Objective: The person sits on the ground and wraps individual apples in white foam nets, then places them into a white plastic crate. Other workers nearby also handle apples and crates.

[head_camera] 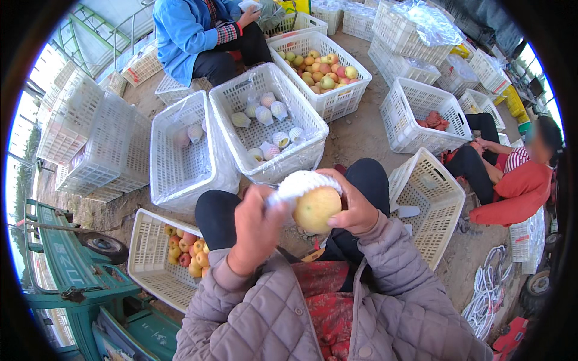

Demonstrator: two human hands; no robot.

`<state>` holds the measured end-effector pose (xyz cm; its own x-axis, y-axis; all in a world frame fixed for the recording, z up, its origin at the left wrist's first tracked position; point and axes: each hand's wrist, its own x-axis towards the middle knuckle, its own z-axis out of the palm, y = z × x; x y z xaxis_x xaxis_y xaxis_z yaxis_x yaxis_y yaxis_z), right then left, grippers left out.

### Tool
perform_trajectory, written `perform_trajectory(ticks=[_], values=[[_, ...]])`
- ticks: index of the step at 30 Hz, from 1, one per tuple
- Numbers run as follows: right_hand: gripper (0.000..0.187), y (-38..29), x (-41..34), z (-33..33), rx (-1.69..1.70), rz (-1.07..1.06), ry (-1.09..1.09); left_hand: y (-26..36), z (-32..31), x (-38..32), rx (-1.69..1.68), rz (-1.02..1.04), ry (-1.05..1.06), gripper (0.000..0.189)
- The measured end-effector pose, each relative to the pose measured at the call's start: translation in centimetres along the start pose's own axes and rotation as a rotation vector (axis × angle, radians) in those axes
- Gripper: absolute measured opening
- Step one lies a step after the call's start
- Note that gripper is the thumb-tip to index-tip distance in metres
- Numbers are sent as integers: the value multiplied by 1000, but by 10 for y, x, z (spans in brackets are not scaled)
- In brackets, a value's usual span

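A yellow apple point(317, 209) is partly inside a white foam net sleeve point(303, 184) above my lap. My right hand point(354, 203) grips the apple from the right side, thumb below and fingers behind. My left hand point(259, 223), blurred, pinches the sleeve at its left end. Just beyond my knees, a plastic-lined white crate point(289, 164) holds several fruits in foam nets. A second lined crate point(158, 180), to its left, holds a few more. By my left knee stands a cream crate point(149, 266) of bare red and yellow apples.
A crate of loose apples point(345, 97) stands farther ahead, beside a seated person in a blue jacket point(183, 36). An open cream crate point(445, 225) is at my right knee. Another person point(519, 180) sits at the right. Stacked crates point(106, 140) and a green cart point(58, 248) are at left.
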<state>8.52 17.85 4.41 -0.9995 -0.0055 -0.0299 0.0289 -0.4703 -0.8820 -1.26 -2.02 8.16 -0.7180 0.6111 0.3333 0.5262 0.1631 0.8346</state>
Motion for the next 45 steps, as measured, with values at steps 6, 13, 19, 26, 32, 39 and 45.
perform_trajectory(ticks=[6, 13, 19, 26, 32, 39, 45], values=[[77, 33, 9, 20, 12, -318, 266, -8, 28, -12, 283, 579, -80, 31], [64, 31, 6, 20, 279, -347, 154, -22, 39, -19, -674, -248, 81, 64], [89, 36, 1, 12, 331, -250, 54, -41, 44, -24, -968, -429, -6, 81], [76, 53, 6, 26, -13, -134, 202, -48, 44, -30, -643, -328, 128, 69], [77, 50, 9, 45, -355, -51, 238, -75, 45, -37, -666, -300, 116, 97], [60, 49, 23, 26, -289, 8, 121, -92, 14, -42, -1384, -610, 138, 71], [25, 18, 67, 3, -445, -34, 102, -123, -32, -36, -1326, -573, 219, 102]])
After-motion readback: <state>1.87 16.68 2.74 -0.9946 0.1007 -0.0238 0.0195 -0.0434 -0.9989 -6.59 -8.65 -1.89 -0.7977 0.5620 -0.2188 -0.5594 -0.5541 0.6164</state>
